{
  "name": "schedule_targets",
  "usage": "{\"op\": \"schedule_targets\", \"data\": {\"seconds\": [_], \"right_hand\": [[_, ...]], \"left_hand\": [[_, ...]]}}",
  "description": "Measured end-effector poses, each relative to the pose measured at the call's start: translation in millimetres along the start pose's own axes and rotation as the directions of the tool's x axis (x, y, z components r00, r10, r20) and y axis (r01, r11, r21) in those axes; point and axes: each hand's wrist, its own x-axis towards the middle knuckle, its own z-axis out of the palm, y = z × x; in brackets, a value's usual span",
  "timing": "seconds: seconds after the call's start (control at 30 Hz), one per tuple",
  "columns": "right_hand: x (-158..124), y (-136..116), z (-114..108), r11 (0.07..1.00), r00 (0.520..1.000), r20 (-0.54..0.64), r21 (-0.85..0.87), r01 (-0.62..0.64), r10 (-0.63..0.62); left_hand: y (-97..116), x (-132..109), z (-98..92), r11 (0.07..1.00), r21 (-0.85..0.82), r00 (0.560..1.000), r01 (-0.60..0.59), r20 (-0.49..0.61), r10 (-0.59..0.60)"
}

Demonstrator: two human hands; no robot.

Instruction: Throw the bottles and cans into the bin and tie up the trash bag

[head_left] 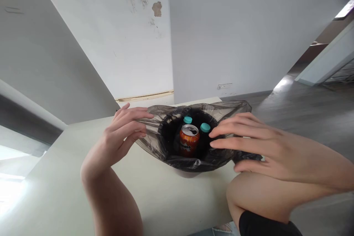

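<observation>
Head view: black plastic bag [197, 163]; inside, Mirinda can [188, 142], two teal-capped bottles [205, 128]; left hand [114, 134], fingers parted, at bag's left edge; right hand [265, 143], fingers spread, over its right (thin film, best eased evenly).

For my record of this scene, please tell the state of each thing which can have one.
Black bag: open, edges spread outward
Orange can: opened, roughly upright inside bag
Two teal caps: facing up
Fridge door: appears shut
Left hand: open, at bag's left edge
Right hand: open, over bag's right side
</observation>
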Motion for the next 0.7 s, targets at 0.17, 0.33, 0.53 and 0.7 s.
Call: {"op": "schedule_targets", "data": {"seconds": [0.17, 0.33, 0.53, 0.7], "right_hand": [[3.0, 7.3, 6.2, 0.998, 0.999, -0.034, 0.060, 0.012, -0.010], [6.7, 2.2, -4.8, 0.977, 0.994, -0.101, 0.211, -0.007, 0.029], [5.0, -6.8, -8.9, 0.954, 0.956, -0.145, 0.202, -0.223, 0.254], [4.1, -3.3, -6.3, 0.836, 0.808, -0.218, 0.140, -0.530, 0.548]], "left_hand": [[12.0, -0.2, 0.6, 1.000, -0.018, 0.961, -0.012, 0.276, 0.017], [24.9, 9.1, 15.0, 0.993, 0.117, 0.959, -0.006, 0.282, -0.028], [21.4, 8.0, 6.6, 0.998, 0.034, 0.990, -0.044, 0.137, 0.039], [23.7, 8.5, 7.1, 0.980, 0.046, 0.980, 0.195, -0.057, -0.192]]}}
